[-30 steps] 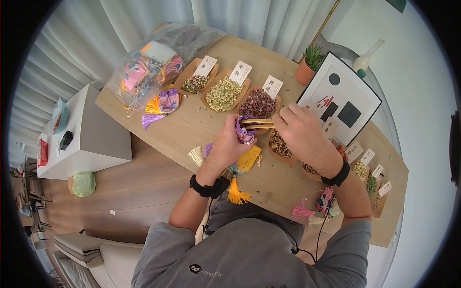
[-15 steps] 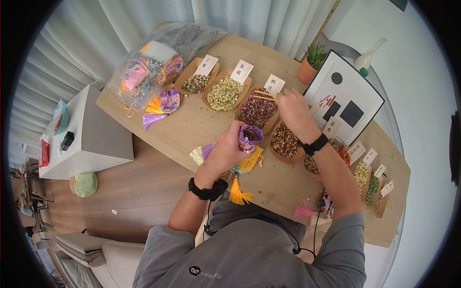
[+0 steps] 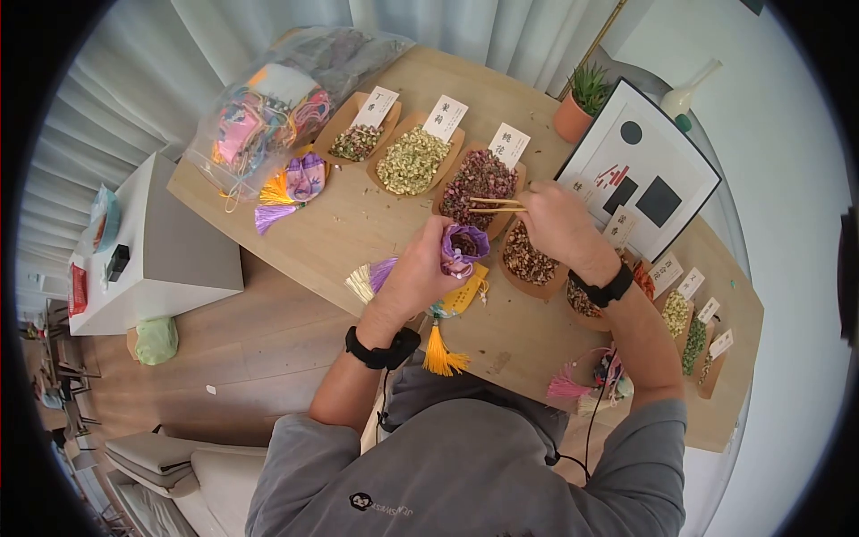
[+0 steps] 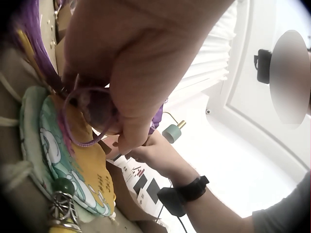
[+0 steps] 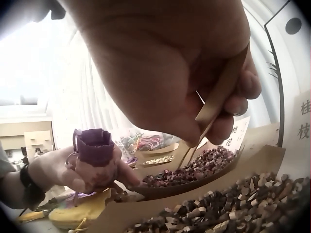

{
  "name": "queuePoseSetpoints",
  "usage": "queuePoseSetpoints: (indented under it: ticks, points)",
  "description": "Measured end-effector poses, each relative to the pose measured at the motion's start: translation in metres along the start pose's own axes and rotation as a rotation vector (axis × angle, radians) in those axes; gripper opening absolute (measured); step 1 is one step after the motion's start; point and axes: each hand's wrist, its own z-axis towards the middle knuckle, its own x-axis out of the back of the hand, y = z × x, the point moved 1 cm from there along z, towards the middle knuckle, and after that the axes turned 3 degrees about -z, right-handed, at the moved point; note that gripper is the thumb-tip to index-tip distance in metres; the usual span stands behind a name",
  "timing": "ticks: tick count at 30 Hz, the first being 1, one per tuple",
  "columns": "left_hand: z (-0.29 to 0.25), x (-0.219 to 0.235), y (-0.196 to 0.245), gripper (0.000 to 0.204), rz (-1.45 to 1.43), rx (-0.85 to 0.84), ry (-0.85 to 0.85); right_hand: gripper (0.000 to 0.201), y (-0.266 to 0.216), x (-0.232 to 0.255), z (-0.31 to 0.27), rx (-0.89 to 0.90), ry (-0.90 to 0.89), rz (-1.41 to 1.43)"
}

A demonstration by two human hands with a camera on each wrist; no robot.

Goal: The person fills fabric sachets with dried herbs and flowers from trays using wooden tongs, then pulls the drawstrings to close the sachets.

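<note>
My left hand (image 3: 418, 273) grips a small purple drawstring pouch (image 3: 461, 259) with its mouth facing up; dark bits show inside. In my right hand (image 3: 565, 225) are light wooden tongs (image 3: 492, 206), pinched between thumb and fingers. Their tips overlap the near part of a boat-shaped tray of dried reddish-pink flower buds (image 3: 483, 174). From the right wrist view, the tongs (image 5: 216, 99) point down at the buds (image 5: 194, 167), and the pouch (image 5: 95, 158) stands upright in the left hand just beside that tray.
More trays of dried herbs line the table, including pale buds (image 3: 407, 166) and brown chips (image 3: 528, 255), with paper labels. A plastic bag (image 3: 268, 125) of pouches lies far left. Behind the right hand are a framed board (image 3: 640, 170) and a potted plant (image 3: 573, 116). A yellow tassel (image 3: 438, 353) hangs at the front edge.
The tongs left the pouch mouth and went out over the bud tray. Since then the right hand has come back toward the pouch a little. The left hand still holds the pouch in about the same place.
</note>
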Motion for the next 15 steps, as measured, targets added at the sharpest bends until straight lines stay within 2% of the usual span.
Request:
queuePoseSetpoints:
  ticks: [2, 6, 9, 11, 15]
  points:
    - [0.0, 0.0, 0.002, 0.067, 0.032, -0.041, 0.01, 0.012, 0.001, -0.009, 0.002, 0.091, 0.035, -0.113]
    - [0.0, 0.001, 0.003, 0.066, 0.008, -0.013, 0.005, 0.013, 0.004, -0.02, 0.009, 0.052, 0.053, -0.108]
    - [0.0, 0.0, 0.0, 0.066, 0.027, -0.056, 0.009, 0.014, 0.004, -0.027, 0.014, 0.038, 0.037, -0.136]
    - [0.0, 0.001, 0.003, 0.065, -0.003, 0.001, -0.011, 0.011, 0.005, -0.031, 0.016, 0.039, 0.027, -0.109]
    - [0.0, 0.0, 0.004, 0.066, 0.024, -0.002, -0.007, 0.009, 0.006, -0.034, 0.016, 0.048, 0.028, -0.107]
